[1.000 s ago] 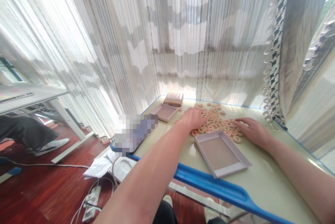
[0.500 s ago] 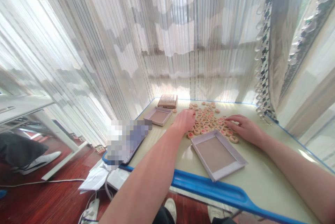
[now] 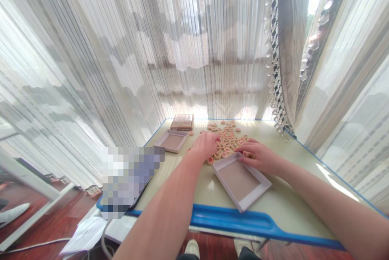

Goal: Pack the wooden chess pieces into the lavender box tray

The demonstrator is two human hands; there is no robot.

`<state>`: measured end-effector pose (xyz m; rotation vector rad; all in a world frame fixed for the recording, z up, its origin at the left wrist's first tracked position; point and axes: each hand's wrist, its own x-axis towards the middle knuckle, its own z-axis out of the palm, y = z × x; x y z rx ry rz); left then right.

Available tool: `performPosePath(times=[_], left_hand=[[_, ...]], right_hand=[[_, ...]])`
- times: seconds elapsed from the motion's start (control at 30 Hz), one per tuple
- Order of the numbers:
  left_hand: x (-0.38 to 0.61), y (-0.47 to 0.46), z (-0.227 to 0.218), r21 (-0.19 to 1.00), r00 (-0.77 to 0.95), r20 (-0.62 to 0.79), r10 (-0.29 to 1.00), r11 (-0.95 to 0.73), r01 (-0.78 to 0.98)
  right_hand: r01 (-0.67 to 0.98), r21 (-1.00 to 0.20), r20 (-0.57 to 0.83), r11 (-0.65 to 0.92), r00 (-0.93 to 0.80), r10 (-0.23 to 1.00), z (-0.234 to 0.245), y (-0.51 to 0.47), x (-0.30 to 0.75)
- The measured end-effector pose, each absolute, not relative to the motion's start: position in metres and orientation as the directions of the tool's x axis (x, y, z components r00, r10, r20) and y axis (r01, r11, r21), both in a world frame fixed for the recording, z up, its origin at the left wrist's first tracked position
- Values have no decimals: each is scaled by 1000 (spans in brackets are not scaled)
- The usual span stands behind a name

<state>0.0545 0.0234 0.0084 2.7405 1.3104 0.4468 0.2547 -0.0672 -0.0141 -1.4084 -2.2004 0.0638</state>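
Round wooden Chinese chess pieces (image 3: pixel 225 145), marked in red and black, lie in a loose heap on the pale tabletop. At the heap's left side is my left hand (image 3: pixel 206 145), its fingers curled inward and closed; what they hold, if anything, is hidden. My right hand (image 3: pixel 261 157) reaches over the right side of the heap with fingers apart, resting on or just above pieces beside the far corner of a shallow open box half (image 3: pixel 241 205). That near box half shows only its bare brown bottom. Some pieces are covered by both hands.
Another shallow box half (image 3: pixel 172 148) lies on the left, with a closed brown box (image 3: pixel 182 122) behind it. A blurred-out device (image 3: pixel 130 183) sits at the left edge. The table has a blue rim (image 3: pixel 231 217); curtains (image 3: pixel 194 49) hang behind it.
My right hand has moved left and nearer, from the heap's right edge to the near box half's far corner. My left hand stays at the heap's left. The view has swung right.
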Motion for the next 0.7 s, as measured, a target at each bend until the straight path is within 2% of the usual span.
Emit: performPosePath(times=[0.23, 0.43, 0.6, 0.7], left_hand=[[49, 30, 7, 183, 570, 209, 794, -605, 775], [44, 34, 11, 181, 449, 229, 864, -491, 852], [46, 34, 11, 226, 481, 272, 833, -541, 810], [47, 33, 12, 195, 541, 265, 798, -594, 781]], right_hand=[[868, -311, 403, 387, -248, 881, -4, -70, 255], [856, -346, 390, 384, -241, 888, -4, -76, 247], [853, -350, 362, 387, -258, 896, -2, -78, 242], [839, -337, 375, 427, -296, 879, -2, -75, 244]])
